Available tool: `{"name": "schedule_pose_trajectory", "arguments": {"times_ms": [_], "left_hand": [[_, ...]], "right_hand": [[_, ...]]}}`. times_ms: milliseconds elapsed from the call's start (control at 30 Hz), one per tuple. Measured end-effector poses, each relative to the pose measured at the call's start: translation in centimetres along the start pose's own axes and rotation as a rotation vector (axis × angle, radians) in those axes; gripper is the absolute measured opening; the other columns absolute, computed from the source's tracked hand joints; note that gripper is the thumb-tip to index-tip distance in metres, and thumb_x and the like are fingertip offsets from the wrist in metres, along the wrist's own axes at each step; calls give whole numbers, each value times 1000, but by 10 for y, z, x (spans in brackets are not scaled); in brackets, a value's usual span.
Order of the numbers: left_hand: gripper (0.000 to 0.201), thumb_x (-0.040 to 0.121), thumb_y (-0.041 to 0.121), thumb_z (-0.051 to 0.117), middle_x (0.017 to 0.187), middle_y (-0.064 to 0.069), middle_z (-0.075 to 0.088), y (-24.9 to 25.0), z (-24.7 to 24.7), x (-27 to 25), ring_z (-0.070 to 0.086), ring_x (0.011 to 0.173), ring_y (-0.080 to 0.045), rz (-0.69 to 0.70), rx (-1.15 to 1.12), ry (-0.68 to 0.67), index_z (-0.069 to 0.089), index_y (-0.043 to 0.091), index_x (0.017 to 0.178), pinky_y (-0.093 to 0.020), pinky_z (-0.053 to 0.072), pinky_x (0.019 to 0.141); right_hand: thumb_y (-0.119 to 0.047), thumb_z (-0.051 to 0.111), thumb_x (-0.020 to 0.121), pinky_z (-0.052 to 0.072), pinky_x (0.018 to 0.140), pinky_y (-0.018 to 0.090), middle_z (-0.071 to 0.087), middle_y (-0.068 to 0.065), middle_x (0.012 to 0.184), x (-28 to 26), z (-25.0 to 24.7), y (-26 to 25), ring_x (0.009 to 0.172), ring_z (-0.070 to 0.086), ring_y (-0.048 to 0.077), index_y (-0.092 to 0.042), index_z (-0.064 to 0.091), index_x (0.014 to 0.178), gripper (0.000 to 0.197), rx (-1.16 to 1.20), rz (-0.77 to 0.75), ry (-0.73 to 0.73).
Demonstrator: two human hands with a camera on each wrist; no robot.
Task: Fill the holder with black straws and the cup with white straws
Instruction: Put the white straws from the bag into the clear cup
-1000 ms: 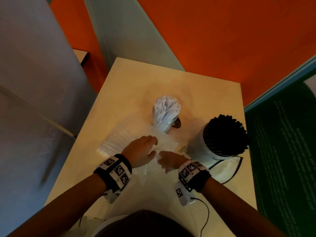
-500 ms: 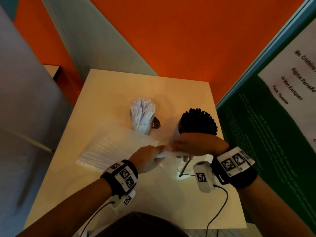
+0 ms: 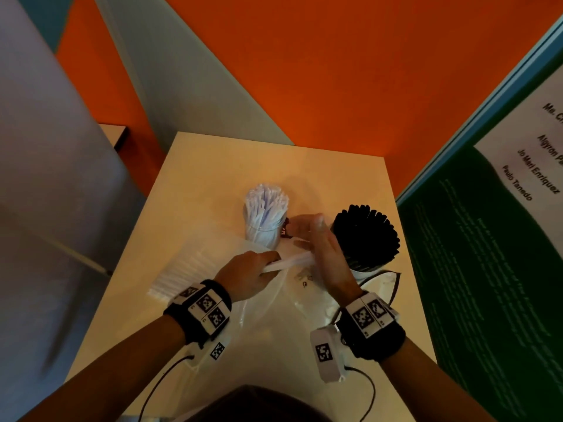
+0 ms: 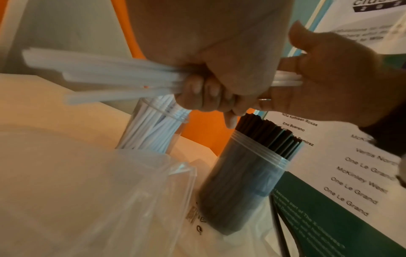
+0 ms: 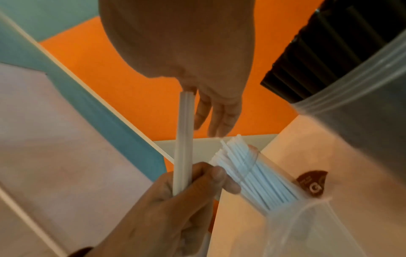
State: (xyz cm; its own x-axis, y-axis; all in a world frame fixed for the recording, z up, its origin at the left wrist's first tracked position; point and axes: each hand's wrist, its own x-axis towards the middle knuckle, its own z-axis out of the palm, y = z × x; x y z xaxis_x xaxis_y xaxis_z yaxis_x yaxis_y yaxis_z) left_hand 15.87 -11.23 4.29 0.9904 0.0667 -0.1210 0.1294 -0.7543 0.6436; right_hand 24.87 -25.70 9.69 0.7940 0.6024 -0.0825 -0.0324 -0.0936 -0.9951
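Note:
My left hand [image 3: 262,266] grips a small bundle of white straws [image 3: 289,262] and holds it level above the table. The palm of my right hand [image 3: 310,236] lies against the bundle's right ends with its fingers straight. In the right wrist view those white straws [image 5: 184,139] run from my left hand [image 5: 186,187] up to my right palm. Just behind my hands stands the clear cup [image 3: 262,231], packed with white straws. The translucent holder [image 3: 364,269] to its right is crammed with black straws [image 3: 365,236].
A flat pack of white straws [image 3: 189,269] lies on the table's left side, beside an open clear plastic bag [image 3: 274,318]. A small brown tag [image 3: 285,230] sits between cup and holder. A green board [image 3: 472,284] stands close on the right.
My left hand has lifted a bundle of white straws off the bag. My right hand left the bag and came up against the bundle's ends, its fingers now pointing away from me.

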Motion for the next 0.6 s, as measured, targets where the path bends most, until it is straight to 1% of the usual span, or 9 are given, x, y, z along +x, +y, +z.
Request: {"name": "schedule_pose_trajectory", "arguments": {"times_ms": [67,100,167,233,300,367,467,533,600], "left_hand": [[17,96,28,55,89,-10,68,-4,-4,1,63,77,-29,-31,-100,53,62,15,105,-35,46,65],[19,96,27,55,92,-9,70,-4,-5,3,65,80,-28,-42,-147,86,63,15,109,-36,49,68],[23,96,25,54,97,-7,70,-2,-6,8,65,84,-23,-46,-227,149,63,18,116,-30,48,68],[27,96,27,55,99,-2,69,0,-6,13,65,85,-17,-36,-284,180,60,21,122,-19,43,64],[36,93,32,59,99,1,67,-2,-6,19,64,84,-16,-46,-323,191,53,24,128,-21,47,65],[46,89,39,63,103,4,60,-8,-7,21,59,88,-16,-104,-311,223,45,25,129,-24,45,69],[66,86,30,69,130,-2,43,-22,-7,18,45,115,-17,-132,-171,333,35,11,139,-26,40,93],[64,85,23,70,135,-10,40,-30,-9,14,41,123,-24,-129,-45,365,37,5,137,-30,38,100],[59,86,23,68,140,-9,36,-35,-10,12,36,130,-25,-108,50,302,39,9,136,-35,37,104]], "right_hand": [[-43,54,90,46,94,40,60,17,114,-3,3,7,108,58,26,-16,54,113,35,81,-80,10],[-28,59,89,47,93,41,58,20,114,-6,8,11,108,57,30,-16,50,115,30,76,-115,-17],[-6,55,91,48,93,45,57,24,108,-9,21,19,107,57,35,-14,47,112,24,61,-190,-59],[8,46,93,51,90,44,59,23,100,-2,25,20,99,62,33,-12,45,103,22,70,-220,-42],[13,41,93,54,83,38,59,15,91,14,21,12,90,65,27,-11,43,97,25,86,-185,-26],[12,40,94,55,80,45,58,13,87,34,11,0,90,65,32,-14,43,95,26,33,-153,10],[16,37,93,49,85,55,55,7,79,65,-2,-22,81,61,29,-9,40,92,25,-37,-214,87],[20,34,90,47,88,56,50,6,79,82,-7,-36,78,55,26,-12,41,89,33,-35,-239,111],[21,33,90,47,87,54,49,5,81,95,-8,-41,81,53,28,-14,41,90,36,-83,-237,112]]}}
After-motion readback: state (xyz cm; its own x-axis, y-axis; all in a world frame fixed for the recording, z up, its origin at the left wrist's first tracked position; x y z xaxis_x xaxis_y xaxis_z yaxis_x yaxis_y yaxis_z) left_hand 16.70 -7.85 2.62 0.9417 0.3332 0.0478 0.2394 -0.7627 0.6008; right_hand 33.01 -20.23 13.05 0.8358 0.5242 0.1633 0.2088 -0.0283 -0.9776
